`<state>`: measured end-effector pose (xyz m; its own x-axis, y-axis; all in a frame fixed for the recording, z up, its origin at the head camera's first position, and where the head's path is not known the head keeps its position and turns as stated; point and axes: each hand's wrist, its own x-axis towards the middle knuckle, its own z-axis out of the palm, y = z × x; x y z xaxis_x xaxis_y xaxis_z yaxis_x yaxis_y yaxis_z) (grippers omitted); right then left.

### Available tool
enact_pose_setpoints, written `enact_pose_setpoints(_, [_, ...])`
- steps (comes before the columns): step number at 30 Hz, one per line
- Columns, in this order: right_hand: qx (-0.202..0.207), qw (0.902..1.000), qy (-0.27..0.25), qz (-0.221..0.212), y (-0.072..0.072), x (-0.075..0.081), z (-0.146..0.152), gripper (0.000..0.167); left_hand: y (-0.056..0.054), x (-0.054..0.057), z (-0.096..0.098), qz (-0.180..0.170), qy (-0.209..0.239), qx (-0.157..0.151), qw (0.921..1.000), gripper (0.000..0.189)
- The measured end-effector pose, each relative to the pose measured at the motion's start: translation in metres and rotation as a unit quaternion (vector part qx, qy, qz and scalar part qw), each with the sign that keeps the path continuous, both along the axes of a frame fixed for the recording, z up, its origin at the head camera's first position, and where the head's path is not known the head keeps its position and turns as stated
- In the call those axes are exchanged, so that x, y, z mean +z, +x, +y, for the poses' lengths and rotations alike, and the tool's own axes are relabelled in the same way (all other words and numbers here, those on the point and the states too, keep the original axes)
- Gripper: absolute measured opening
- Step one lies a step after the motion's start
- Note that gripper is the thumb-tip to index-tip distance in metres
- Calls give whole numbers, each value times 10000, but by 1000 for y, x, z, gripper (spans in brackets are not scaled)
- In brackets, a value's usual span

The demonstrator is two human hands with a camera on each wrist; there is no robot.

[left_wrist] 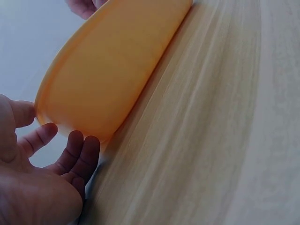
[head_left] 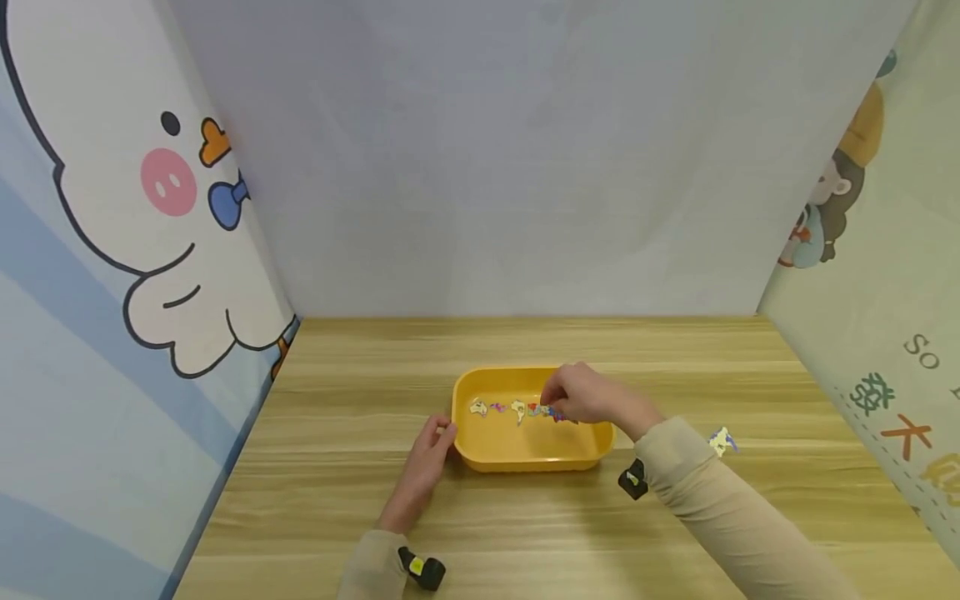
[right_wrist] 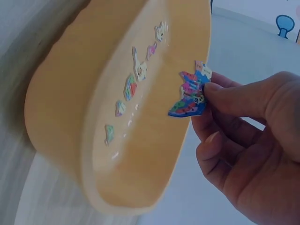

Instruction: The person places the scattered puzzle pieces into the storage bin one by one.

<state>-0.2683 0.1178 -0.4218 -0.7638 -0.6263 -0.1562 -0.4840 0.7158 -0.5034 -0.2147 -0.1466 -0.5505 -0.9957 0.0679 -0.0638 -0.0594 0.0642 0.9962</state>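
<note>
A yellow plastic tray stands on the wooden table, with a row of several small cut-out stickers across its floor. At its left end is my left hand; in the left wrist view the slightly bent fingertips touch the outer wall and rim of the tray. Over the tray's right part, my right hand pinches a multicoloured, jagged-edged sticker between thumb and forefinger. The right wrist view shows this sticker held above the row, near the far wall.
A whitish cut-out sticker with a blue-purple edge lies on the table to the right, beside the right sleeve. A pale curtain hangs behind the table, with cartoon-printed cloth on both sides.
</note>
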Motion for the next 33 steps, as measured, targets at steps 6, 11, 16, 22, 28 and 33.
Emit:
enact_pose_setpoints(6, [75,10000,15,55,-3,-8,-12,18,-1,3,-1,83,-27,-10,10000,28])
enact_pose_setpoints(11, [-6,9999,96,139,-2,-11,-22,17,-2,3,-1,98,-39,-31,9999,28])
enact_pose_setpoints(16, [-24,10000,70,-11,-2,-21,-33,16,0,3,-3,38,-69,37,10000,25])
enact_pose_setpoints(22, [-37,9999,119,37,-3,-29,-44,15,0,3,-3,100,-95,9,9999,25])
enact_pose_setpoints(28, [23,9997,197,175,-3,-35,-48,16,-2,1,-2,53,-74,-17,10000,25])
enact_pose_setpoints(33, [274,9990,197,281,-4,-44,-53,16,-2,-1,-1,52,-73,-42,10000,25])
